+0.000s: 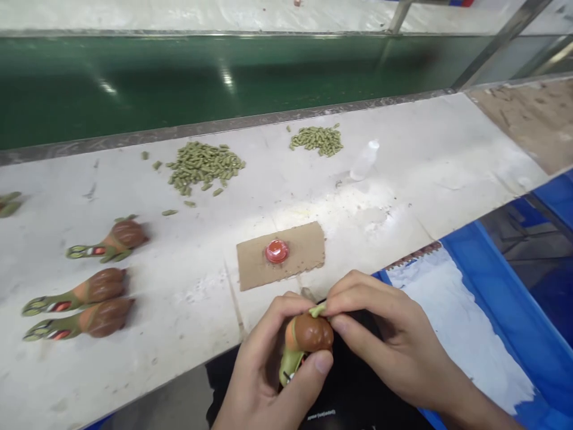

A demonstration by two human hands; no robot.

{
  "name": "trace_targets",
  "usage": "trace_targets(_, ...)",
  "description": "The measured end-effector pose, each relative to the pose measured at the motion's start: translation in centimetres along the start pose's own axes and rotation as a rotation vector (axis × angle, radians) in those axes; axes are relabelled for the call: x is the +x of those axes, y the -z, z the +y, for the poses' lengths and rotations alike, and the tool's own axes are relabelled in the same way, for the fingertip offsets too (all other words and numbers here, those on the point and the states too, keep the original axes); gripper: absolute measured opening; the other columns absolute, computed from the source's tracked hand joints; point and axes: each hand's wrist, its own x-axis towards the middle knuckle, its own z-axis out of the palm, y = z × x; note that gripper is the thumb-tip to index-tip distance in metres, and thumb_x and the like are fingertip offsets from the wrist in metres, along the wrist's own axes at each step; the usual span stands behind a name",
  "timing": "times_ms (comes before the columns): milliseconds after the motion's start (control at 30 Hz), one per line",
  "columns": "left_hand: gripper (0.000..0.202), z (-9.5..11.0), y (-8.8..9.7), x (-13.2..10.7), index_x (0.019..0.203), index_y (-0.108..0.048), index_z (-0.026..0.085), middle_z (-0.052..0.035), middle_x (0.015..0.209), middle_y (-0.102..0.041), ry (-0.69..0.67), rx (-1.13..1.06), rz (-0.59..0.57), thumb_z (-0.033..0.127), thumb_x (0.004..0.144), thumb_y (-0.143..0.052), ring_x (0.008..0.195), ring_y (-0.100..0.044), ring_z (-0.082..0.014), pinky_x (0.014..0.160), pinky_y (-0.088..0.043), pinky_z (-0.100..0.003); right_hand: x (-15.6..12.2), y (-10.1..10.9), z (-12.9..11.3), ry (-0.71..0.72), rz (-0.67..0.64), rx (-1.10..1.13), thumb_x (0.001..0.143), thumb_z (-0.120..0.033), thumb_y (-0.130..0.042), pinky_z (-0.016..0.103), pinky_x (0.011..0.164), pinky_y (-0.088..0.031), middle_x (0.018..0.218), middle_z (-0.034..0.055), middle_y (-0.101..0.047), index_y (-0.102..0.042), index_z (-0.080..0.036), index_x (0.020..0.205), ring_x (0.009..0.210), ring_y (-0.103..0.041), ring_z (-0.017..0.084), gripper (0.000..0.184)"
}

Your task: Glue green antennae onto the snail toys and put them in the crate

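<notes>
Cradled in left hand (pixel 259 370), nearest the camera and on the near side of the cardboard piece (pixel 253 266): a brown-and-green toy figure (pixel 313 332), steadied between thumb and fingers. Pinched in right hand (pixel 403 340), against the brown body: a small green piece (pixel 317 310). Probably light and fairly firm, maybe slightly rubbery (hard to judge from gloss alone), and apt to roll on such smooth, rounded sides. Best gripped round the bulging body; better to nip the green piece by its free end, being small enough to slip. On the cardboard piece, a red round container (pixel 277 251). Left of the cardboard piece, three similar figures (pixel 106 284) on the counter (pixel 430 155). Beyond it, a larger green pile (pixel 203 164) and a smaller green pile (pixel 320 140).
</notes>
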Motion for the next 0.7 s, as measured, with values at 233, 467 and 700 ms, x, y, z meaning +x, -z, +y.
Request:
trace_targets(233,0.016,-1.2,-5.0,1.7,0.101,-0.080,0.030,-0.0020,0.093,-0.079,-0.015,0.150,-0.284,0.046,0.100,-0.078,0.083,-0.072,-0.0229,0.078,-0.056,-0.031,-6.8,3.5,0.0,0.066,0.044,-0.534,0.088,-0.001,-0.066,0.038,0.109,-0.063,0.141,0.0081,-0.063,-0.064,-0.037,0.153,0.129,-0.067,0.028,0.074)
trace_targets(467,0.037,-5.6,-9.0,3.9,0.133,-0.074,0.029,-0.0090,0.105,-0.083,0.102,0.347,-0.451,0.043,0.100,-0.080,0.086,-0.078,-0.0292,0.074,-0.058,-0.035,-9.8,4.8,3.5,-0.105,0.130,-0.616,0.104,-0.009,-0.064,0.047,0.095,-0.062,0.122,0.0095,-0.078,-0.077,-0.030,0.133,0.113,-0.071,0.030,0.038)
trace_targets(700,0.054,-6.0,-8.1,3.9,0.151,-0.060,0.029,-0.0119,0.147,-0.070,0.140,0.460,-0.323,0.059,0.107,-0.064,0.118,-0.074,-0.0264,0.096,-0.060,-0.037,-10.0,18.5,16.3,-0.392,0.838,-0.626,0.103,-0.059,-0.077,0.053,0.093,-0.063,0.104,0.0110,-0.079,-0.080,-0.022,0.113,0.097,-0.074,0.032,0.038)
